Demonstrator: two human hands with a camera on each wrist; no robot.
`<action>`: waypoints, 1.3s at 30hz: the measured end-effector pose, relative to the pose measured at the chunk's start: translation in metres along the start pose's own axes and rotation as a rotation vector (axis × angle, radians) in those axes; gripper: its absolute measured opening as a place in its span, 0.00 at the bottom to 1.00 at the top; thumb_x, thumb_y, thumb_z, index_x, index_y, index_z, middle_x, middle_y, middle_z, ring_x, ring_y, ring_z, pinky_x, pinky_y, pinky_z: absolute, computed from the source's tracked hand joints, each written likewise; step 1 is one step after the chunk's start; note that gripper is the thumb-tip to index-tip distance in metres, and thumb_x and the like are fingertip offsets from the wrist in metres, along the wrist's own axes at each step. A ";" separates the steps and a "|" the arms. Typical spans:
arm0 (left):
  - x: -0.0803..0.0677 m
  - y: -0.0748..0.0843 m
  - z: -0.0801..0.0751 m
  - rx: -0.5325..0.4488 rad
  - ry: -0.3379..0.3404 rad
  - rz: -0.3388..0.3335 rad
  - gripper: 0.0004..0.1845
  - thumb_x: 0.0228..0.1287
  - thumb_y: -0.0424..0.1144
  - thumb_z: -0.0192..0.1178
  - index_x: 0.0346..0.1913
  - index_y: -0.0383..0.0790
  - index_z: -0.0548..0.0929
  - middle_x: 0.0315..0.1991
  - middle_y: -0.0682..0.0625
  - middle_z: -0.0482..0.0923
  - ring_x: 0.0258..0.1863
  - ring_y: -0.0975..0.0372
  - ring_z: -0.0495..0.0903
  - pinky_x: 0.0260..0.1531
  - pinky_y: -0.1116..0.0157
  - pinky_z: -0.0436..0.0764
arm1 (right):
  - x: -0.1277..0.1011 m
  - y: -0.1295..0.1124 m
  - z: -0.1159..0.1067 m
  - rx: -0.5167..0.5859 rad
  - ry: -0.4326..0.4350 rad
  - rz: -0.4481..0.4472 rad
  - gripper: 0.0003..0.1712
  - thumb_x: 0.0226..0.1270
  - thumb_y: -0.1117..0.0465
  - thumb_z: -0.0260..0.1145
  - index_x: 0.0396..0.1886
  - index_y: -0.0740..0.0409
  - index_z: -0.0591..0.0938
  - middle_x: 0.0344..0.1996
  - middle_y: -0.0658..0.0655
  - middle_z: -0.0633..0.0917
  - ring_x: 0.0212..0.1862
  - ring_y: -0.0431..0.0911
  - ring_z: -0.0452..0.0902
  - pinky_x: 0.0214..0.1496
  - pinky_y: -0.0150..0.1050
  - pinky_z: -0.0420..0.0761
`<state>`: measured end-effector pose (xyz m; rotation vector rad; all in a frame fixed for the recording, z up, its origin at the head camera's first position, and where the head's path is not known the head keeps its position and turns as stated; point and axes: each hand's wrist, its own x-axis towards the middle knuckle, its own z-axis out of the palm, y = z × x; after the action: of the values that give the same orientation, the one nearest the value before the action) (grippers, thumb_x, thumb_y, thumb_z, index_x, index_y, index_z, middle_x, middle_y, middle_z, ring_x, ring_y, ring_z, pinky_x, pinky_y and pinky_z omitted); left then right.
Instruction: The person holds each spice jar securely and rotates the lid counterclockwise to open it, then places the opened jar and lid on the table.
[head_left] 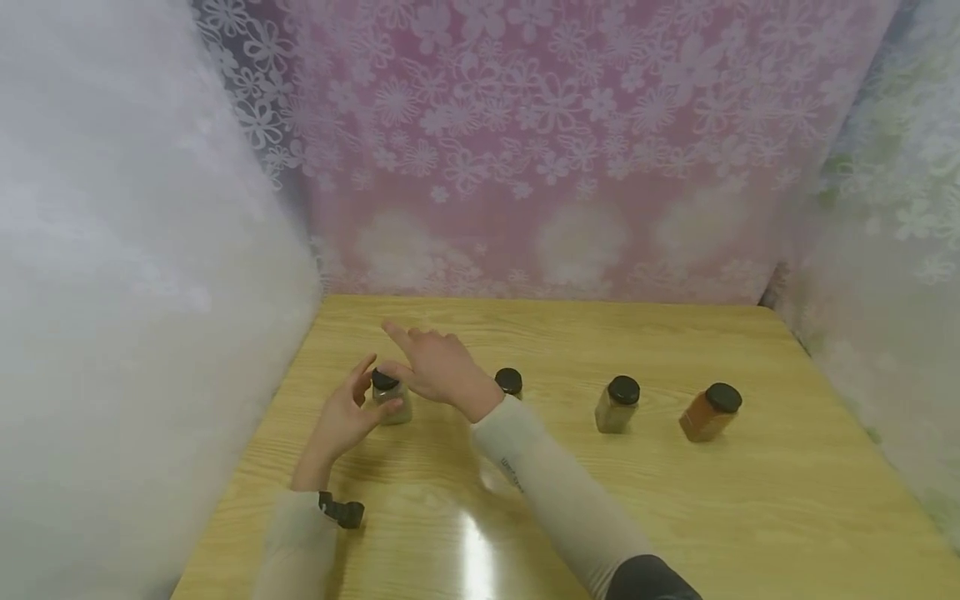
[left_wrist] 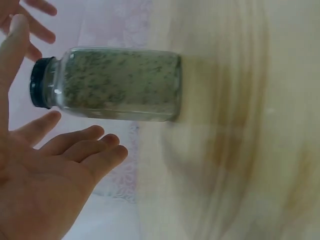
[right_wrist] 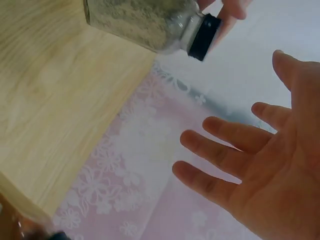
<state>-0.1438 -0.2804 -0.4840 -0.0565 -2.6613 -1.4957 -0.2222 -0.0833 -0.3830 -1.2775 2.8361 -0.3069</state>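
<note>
A glass jar of green-flecked seasoning [left_wrist: 122, 84] with a black cap [head_left: 385, 379] stands upright at the left of the table. Around its near side, my left hand [head_left: 347, 423] is spread, thumb and fingers on either side without closing on the glass. My right hand [head_left: 442, 367] hovers over and just beyond the cap, its thumb overlapping the cap in the head view. In the right wrist view, the fingers of this right hand [right_wrist: 250, 155] are straight and splayed, apart from the cap.
To the right stand a black-capped jar [head_left: 508, 382] partly hidden by my right arm, a jar of greenish-brown seasoning [head_left: 615, 414] and a jar of orange-red seasoning [head_left: 705, 418]. Flowered pink cloth [head_left: 525, 167] hangs behind the wooden table [head_left: 712, 517], with pale cloth at both sides.
</note>
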 end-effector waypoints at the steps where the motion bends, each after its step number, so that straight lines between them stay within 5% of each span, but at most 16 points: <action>1: 0.000 -0.002 0.003 0.004 0.002 0.009 0.51 0.69 0.54 0.72 0.85 0.48 0.54 0.82 0.36 0.59 0.80 0.38 0.62 0.74 0.37 0.67 | 0.001 -0.001 0.003 -0.016 -0.005 0.003 0.41 0.83 0.32 0.46 0.86 0.44 0.57 0.50 0.56 0.90 0.45 0.49 0.89 0.46 0.44 0.87; 4: 0.001 -0.007 0.010 0.006 0.015 0.030 0.46 0.70 0.52 0.71 0.83 0.43 0.61 0.82 0.38 0.61 0.78 0.36 0.63 0.73 0.35 0.68 | 0.006 -0.005 0.013 -0.032 -0.026 0.009 0.39 0.83 0.32 0.46 0.84 0.45 0.63 0.22 0.48 0.84 0.20 0.41 0.75 0.23 0.34 0.73; 7: 0.000 -0.009 0.015 0.011 0.033 0.048 0.38 0.71 0.48 0.71 0.78 0.40 0.69 0.80 0.36 0.64 0.77 0.34 0.64 0.71 0.34 0.69 | 0.009 -0.009 0.023 -0.023 -0.040 0.008 0.37 0.83 0.32 0.46 0.81 0.45 0.68 0.15 0.46 0.77 0.16 0.39 0.67 0.19 0.33 0.67; 14: 0.000 -0.007 0.025 -0.024 0.075 0.016 0.32 0.71 0.39 0.70 0.73 0.35 0.73 0.76 0.35 0.70 0.72 0.36 0.72 0.67 0.39 0.78 | 0.013 -0.013 0.035 -0.044 -0.031 -0.003 0.32 0.83 0.34 0.49 0.70 0.47 0.79 0.34 0.50 0.90 0.33 0.42 0.86 0.33 0.37 0.84; 17: 0.001 -0.006 0.029 0.003 0.091 -0.013 0.33 0.71 0.38 0.68 0.76 0.36 0.71 0.59 0.34 0.82 0.49 0.47 0.82 0.46 0.57 0.85 | 0.012 -0.014 0.037 -0.043 -0.021 0.009 0.30 0.81 0.34 0.53 0.65 0.48 0.82 0.40 0.49 0.91 0.38 0.43 0.87 0.36 0.37 0.85; 20: 0.001 -0.007 0.032 0.018 0.120 -0.034 0.34 0.70 0.34 0.68 0.76 0.37 0.71 0.47 0.38 0.82 0.34 0.57 0.72 0.32 0.67 0.74 | 0.010 -0.014 0.043 -0.024 0.021 0.013 0.30 0.79 0.35 0.58 0.63 0.49 0.83 0.40 0.49 0.92 0.39 0.43 0.88 0.35 0.36 0.84; 24: 0.002 -0.009 0.037 0.040 0.167 -0.035 0.34 0.70 0.32 0.67 0.76 0.36 0.70 0.51 0.35 0.84 0.39 0.54 0.79 0.38 0.65 0.80 | 0.007 -0.013 0.055 0.048 0.127 0.014 0.28 0.77 0.37 0.64 0.60 0.52 0.85 0.40 0.51 0.92 0.39 0.43 0.89 0.36 0.34 0.85; 31: 0.002 -0.011 0.039 0.037 0.185 -0.014 0.34 0.69 0.28 0.65 0.76 0.33 0.68 0.67 0.29 0.79 0.56 0.41 0.84 0.57 0.44 0.85 | 0.006 -0.010 0.069 0.224 0.275 -0.102 0.22 0.79 0.51 0.67 0.59 0.64 0.85 0.37 0.58 0.92 0.34 0.44 0.88 0.33 0.26 0.81; 34: 0.003 -0.011 0.037 0.049 0.184 0.000 0.34 0.69 0.28 0.65 0.76 0.32 0.68 0.65 0.29 0.80 0.55 0.41 0.85 0.56 0.44 0.86 | 0.007 -0.010 0.069 0.232 0.268 -0.117 0.22 0.80 0.53 0.66 0.61 0.64 0.84 0.39 0.59 0.92 0.37 0.46 0.89 0.38 0.29 0.84; 39: 0.005 -0.010 0.034 0.063 0.197 0.004 0.34 0.67 0.28 0.63 0.76 0.33 0.69 0.59 0.31 0.84 0.36 0.54 0.83 0.52 0.46 0.87 | 0.011 -0.010 0.067 0.218 0.210 -0.115 0.27 0.83 0.51 0.62 0.68 0.65 0.79 0.51 0.62 0.91 0.49 0.50 0.88 0.50 0.37 0.88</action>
<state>-0.1515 -0.2570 -0.5096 0.0852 -2.5467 -1.3388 -0.2155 -0.1097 -0.4465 -1.4395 2.7956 -0.7741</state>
